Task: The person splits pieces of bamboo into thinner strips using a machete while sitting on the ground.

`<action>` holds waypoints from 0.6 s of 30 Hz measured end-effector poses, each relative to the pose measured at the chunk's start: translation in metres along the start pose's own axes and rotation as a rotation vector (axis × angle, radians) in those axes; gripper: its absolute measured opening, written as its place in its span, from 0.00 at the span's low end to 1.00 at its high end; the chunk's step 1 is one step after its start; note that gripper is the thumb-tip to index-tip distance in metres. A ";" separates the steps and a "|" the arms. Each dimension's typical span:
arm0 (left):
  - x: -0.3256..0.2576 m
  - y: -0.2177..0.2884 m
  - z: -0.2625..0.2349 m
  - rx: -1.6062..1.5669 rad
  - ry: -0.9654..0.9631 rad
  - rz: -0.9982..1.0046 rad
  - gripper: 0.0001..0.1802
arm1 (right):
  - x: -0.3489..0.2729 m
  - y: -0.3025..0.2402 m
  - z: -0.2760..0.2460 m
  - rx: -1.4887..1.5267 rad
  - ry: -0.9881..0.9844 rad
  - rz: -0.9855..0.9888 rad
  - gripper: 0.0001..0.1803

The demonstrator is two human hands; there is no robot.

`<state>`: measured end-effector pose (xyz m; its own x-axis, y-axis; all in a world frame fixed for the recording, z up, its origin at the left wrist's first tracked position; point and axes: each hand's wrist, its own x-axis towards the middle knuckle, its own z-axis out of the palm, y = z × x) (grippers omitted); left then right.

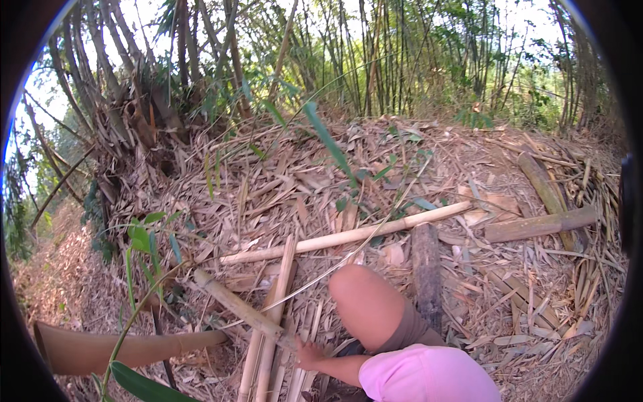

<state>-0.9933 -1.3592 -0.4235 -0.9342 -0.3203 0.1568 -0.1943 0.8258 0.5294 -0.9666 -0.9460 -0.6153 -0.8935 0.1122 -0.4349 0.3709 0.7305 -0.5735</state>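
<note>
My right hand (308, 354) reaches in from the lower right, out of a pink sleeve (429, 378). Its fingers close around the near end of a short, round bamboo piece (238, 305), which slants up and to the left. That piece lies across pale split bamboo strips (273, 328) that run away from me. My left hand is not in view. Beyond the strips, a long peeled bamboo pole (348, 236) lies over the dry leaves. At the left is a thick, smooth, tan tapering length (127, 352), perhaps bamboo. A dark narrow strip (163, 348) stands behind it, its kind unclear.
My bent knee (365, 298) rises beside a dark weathered log (426, 275). Further right, cut bamboo logs (539, 226) cross near a heap of thin canes (589, 281). A bamboo clump (144, 114) grows at the back left. Green leaves (328, 141) hang close in front.
</note>
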 end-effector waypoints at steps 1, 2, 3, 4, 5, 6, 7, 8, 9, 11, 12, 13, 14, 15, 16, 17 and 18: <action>0.001 0.007 -0.001 -0.012 -0.005 -0.014 0.21 | 0.008 0.008 0.008 0.030 0.023 0.009 0.57; 0.001 0.014 -0.001 -0.031 -0.005 -0.029 0.21 | 0.015 0.014 0.012 0.052 0.051 0.018 0.56; 0.003 0.019 -0.002 -0.043 -0.006 -0.040 0.20 | 0.021 0.019 0.017 0.081 0.056 0.020 0.54; 0.004 0.022 -0.001 -0.066 -0.002 -0.056 0.19 | 0.026 0.021 0.014 0.099 0.065 0.020 0.53; 0.006 0.026 0.000 -0.085 0.000 -0.068 0.19 | 0.027 0.024 0.011 0.119 0.076 0.024 0.51; 0.005 0.030 0.002 -0.107 0.001 -0.081 0.18 | 0.025 0.029 0.010 0.158 0.089 0.013 0.50; 0.006 0.028 0.000 -0.127 0.016 -0.100 0.17 | 0.016 0.021 0.003 0.198 0.095 -0.008 0.49; 0.008 0.027 0.000 -0.168 0.030 -0.110 0.17 | 0.009 0.015 -0.006 0.237 0.107 -0.025 0.48; 0.012 0.022 -0.001 -0.237 0.051 -0.120 0.16 | 0.000 0.006 -0.016 0.257 0.095 -0.041 0.48; 0.015 0.038 -0.012 -0.390 0.118 -0.069 0.15 | -0.016 -0.016 -0.038 0.297 0.066 -0.072 0.48; 0.005 0.061 -0.016 -0.064 0.156 0.197 0.15 | -0.018 -0.021 -0.047 0.321 0.102 -0.076 0.49; -0.001 0.093 -0.029 0.079 0.046 0.040 0.16 | -0.022 -0.025 -0.058 0.332 0.122 -0.101 0.49; 0.006 0.081 -0.035 0.098 0.038 -0.033 0.15 | -0.029 -0.038 -0.061 0.340 0.104 -0.158 0.50; 0.011 0.064 -0.031 0.049 0.042 -0.081 0.15 | -0.023 -0.042 -0.058 0.431 0.175 -0.279 0.52; 0.017 0.058 -0.027 0.028 0.039 -0.107 0.16 | -0.019 -0.054 -0.068 0.614 0.215 -0.407 0.50; 0.020 0.057 -0.018 0.020 0.027 -0.122 0.18 | -0.019 -0.063 -0.080 0.613 0.282 -0.488 0.47; 0.020 0.078 -0.016 0.106 0.072 -0.074 0.18 | -0.014 -0.079 -0.107 0.608 0.357 -0.576 0.44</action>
<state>-1.0223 -1.3090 -0.3659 -0.8931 -0.4116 0.1814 -0.2961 0.8416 0.4518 -1.0099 -0.9331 -0.4899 -0.9696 0.1160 0.2154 -0.1781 0.2688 -0.9466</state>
